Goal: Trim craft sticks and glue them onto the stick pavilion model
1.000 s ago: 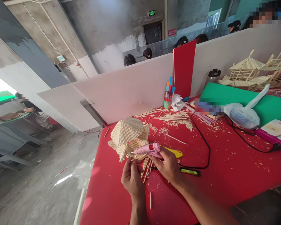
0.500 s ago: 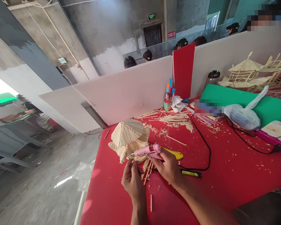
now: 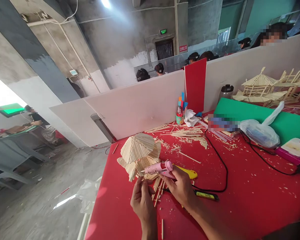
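My right hand (image 3: 178, 184) is wrapped round the handle of a pink glue gun (image 3: 156, 167), whose nozzle points left. Just below the nozzle, my left hand (image 3: 143, 196) is closed in a pinch; whatever sits between its fingertips is too small to make out. Behind both hands stands a small model building of pale wooden sticks (image 3: 138, 148) with a layered, sloping roof. Loose sticks (image 3: 159, 190) lie beneath the glue gun. A yellow-handled tool (image 3: 188, 172) and a yellow-and-black utility knife (image 3: 207, 194) rest beside my right hand.
On the red table (image 3: 252, 193), a black cord (image 3: 226, 173) curves across the right side. More sticks (image 3: 187, 132) and shavings lie at the back, near a cup of coloured items (image 3: 180, 117). A plastic bag (image 3: 261, 131), green board (image 3: 297, 121) and larger stick model (image 3: 261, 83) are right.
The whole view has tilted up slightly, so the table and hands appear lower. Both hands keep nearly the same pose, the glue gun's nozzle still close to the left fingertips.
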Motion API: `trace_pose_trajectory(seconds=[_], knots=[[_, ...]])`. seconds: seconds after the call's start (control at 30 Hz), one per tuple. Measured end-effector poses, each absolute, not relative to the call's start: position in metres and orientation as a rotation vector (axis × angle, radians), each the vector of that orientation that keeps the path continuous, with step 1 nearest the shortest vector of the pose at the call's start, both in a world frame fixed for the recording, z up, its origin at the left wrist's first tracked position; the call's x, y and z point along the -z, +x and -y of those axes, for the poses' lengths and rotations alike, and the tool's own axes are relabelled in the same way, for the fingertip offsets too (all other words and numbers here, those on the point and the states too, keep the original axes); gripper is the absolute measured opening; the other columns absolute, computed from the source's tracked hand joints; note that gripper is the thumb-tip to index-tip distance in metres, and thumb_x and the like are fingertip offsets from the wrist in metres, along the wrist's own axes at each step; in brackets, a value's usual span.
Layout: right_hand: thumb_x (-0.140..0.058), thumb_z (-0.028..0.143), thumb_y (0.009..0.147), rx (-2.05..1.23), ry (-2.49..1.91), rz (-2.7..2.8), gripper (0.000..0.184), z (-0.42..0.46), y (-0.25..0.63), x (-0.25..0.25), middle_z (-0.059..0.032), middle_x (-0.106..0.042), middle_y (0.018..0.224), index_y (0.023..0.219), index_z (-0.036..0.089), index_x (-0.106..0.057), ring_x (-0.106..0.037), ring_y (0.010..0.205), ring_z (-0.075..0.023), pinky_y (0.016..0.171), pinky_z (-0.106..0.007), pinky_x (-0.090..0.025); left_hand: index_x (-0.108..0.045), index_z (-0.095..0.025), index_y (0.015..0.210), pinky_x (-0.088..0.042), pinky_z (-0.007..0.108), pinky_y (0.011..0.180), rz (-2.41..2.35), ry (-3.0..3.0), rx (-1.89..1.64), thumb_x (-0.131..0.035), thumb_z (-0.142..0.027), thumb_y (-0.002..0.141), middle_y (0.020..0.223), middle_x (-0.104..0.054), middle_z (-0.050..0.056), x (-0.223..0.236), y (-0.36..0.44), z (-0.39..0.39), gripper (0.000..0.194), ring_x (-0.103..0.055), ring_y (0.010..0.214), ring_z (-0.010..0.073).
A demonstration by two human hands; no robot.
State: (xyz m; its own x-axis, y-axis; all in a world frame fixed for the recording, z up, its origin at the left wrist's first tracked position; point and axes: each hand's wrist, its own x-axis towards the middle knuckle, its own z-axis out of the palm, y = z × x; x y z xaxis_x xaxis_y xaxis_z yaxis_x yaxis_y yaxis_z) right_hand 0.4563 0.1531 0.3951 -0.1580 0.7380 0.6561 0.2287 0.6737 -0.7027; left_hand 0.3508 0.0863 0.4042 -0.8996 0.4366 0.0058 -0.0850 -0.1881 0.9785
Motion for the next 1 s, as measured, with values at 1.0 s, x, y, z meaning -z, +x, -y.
trace_pose_trajectory(seconds=[1.0], knots=[[-0.061,0.048,0.093,-0.476,-0.79,1.73,0.032,-0.155,0.459,-0.385,-0.0083,-0.074,0.078,0.09,0.017,-0.072,-0.071,0.067,-0.0197,0.064,-0.023,-0.055,-0.074,-0.012,0.09,-0.04,0.023,0.039,-1.678,0.289,-2.108,-0.075,-0.047,0.056,0.057,-0.065,0.0,-0.407,0.35,-0.088,0.048,-0.046,0.04,0.0109]])
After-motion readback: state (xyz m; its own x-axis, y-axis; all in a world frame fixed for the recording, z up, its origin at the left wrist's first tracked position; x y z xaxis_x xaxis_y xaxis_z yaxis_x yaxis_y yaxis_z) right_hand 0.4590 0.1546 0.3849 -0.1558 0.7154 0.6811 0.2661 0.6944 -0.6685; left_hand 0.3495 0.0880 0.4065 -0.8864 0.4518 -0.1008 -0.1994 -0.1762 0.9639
